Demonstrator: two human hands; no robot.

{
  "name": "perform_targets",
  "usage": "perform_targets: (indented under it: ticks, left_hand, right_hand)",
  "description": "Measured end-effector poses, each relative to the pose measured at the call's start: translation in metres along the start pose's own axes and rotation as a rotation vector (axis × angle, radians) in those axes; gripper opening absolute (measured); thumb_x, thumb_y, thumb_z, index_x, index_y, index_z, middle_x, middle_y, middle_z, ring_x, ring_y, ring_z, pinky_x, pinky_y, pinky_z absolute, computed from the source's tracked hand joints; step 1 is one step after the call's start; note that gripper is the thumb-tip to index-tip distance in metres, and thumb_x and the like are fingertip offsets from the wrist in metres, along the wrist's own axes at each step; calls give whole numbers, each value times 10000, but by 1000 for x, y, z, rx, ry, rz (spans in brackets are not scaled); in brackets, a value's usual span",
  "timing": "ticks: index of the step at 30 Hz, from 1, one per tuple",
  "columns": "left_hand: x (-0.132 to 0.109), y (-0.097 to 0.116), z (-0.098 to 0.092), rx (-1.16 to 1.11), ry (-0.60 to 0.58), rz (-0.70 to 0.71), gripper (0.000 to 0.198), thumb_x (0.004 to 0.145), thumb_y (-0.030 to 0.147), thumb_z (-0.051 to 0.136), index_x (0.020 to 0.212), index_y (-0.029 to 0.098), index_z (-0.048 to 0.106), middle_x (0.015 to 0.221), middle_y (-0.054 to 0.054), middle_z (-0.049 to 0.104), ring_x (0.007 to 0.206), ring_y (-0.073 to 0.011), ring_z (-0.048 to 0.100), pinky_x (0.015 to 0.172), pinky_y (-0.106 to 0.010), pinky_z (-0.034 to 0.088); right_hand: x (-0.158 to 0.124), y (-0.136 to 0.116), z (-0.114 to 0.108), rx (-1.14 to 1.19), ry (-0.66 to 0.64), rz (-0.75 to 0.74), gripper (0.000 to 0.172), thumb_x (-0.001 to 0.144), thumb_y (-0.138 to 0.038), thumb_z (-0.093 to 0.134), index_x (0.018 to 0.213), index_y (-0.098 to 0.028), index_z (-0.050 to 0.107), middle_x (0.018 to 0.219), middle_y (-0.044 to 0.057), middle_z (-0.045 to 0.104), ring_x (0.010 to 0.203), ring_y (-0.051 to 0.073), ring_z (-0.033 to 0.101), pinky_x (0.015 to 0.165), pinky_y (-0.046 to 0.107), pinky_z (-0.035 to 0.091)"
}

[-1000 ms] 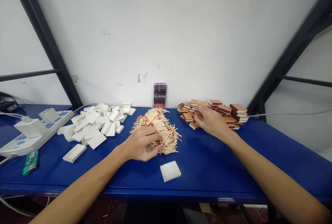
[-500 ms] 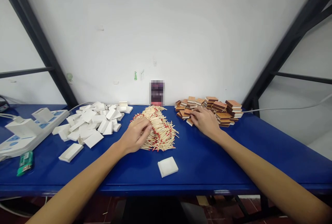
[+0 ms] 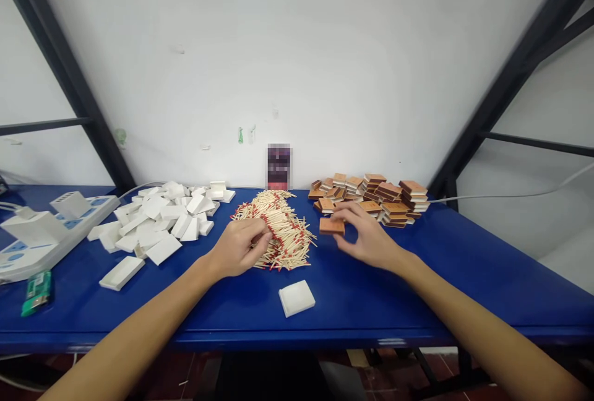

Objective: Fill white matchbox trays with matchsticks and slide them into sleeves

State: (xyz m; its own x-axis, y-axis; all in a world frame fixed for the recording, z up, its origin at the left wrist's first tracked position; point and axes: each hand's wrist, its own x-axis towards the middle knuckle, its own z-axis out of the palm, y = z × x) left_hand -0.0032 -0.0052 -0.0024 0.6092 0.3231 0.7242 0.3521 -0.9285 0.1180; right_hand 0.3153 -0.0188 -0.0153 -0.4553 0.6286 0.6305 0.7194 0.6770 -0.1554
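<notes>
My right hand (image 3: 366,234) pinches a brown matchbox (image 3: 331,226) between thumb and fingers, just in front of a heap of brown matchboxes (image 3: 393,210). My left hand (image 3: 241,245) rests at the left edge of a large pile of red-tipped matches (image 3: 288,237), its fingers curled inward. Whatever those fingers may hold is hidden. Between the hands and the front edge lies a single white matchbox tray (image 3: 297,298). To the left is a heap of white matchbox trays (image 3: 160,210), with one tray (image 3: 121,273) lying apart in front.
A white power strip (image 3: 60,240) with plugged-in adapters lies on the left of the blue table (image 3: 394,302), a green packet (image 3: 37,293) before it. A blurred dark box (image 3: 278,166) stands against the wall behind the matches. Black frame bars slant at both sides.
My right hand has drawn back from the brown heap toward me, bringing a brown matchbox out with it. My left hand stays by the matches, nearly unmoved. The view has shifted slightly.
</notes>
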Motion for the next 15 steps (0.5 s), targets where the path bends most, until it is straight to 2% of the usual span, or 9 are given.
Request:
perform_targets:
  ticks: [3,4,8,10,11,13,15]
  left_hand:
    - [0,0,1,-32,-70,-111,220,957,187,423,770,227,315,588,71,395,483,-101,348,501,-254,268]
    - [0,0,1,-39,-78,-132,234,954,185,413,768,234,280,577,81,363,468,-100,318,491,-257,248]
    - [1,-1,4,-66,-108,-135,252,945,163,388,760,242,238,558,93,290,451,-96,243,477,-260,215]
    - [0,-2,5,-72,-96,-122,259,958,183,402,755,238,251,566,89,309,457,-90,250,474,-255,221]
    - [-1,-3,6,-66,-89,-116,262,965,199,414,751,235,268,572,84,329,462,-88,267,474,-252,228]
    - [-2,-4,6,-48,-96,-108,252,974,228,444,749,220,331,584,73,381,478,-86,314,482,-246,252]
    - [-3,-6,6,-43,-121,-92,225,969,252,490,759,199,429,586,63,433,496,-86,369,497,-240,284]
  right_hand:
    - [-21,-22,-9,96,-213,31,328,810,-165,609,1122,-242,543,1229,97,571,1154,242,581,972,386,485]
    - [-26,-26,-11,82,-248,36,355,802,-167,619,1142,-245,551,1254,96,565,1170,249,572,973,394,480]
    - [-24,-42,-11,-12,-215,-31,296,873,-248,612,1168,-241,592,1293,117,575,1206,277,540,983,437,420]
    - [-11,-52,-4,-11,-212,-103,239,914,-275,589,1144,-213,605,1142,105,657,1071,246,594,921,405,406]
    - [-3,-57,2,-11,-214,-164,194,925,-290,585,1094,-201,621,1009,78,688,940,219,614,851,376,399]
    - [13,-67,13,-34,-211,-255,150,917,-328,606,952,-189,648,862,48,694,785,189,591,746,340,353]
    - [25,-73,22,-42,-206,-305,194,891,-372,640,864,-181,650,790,31,687,699,165,561,701,326,311]
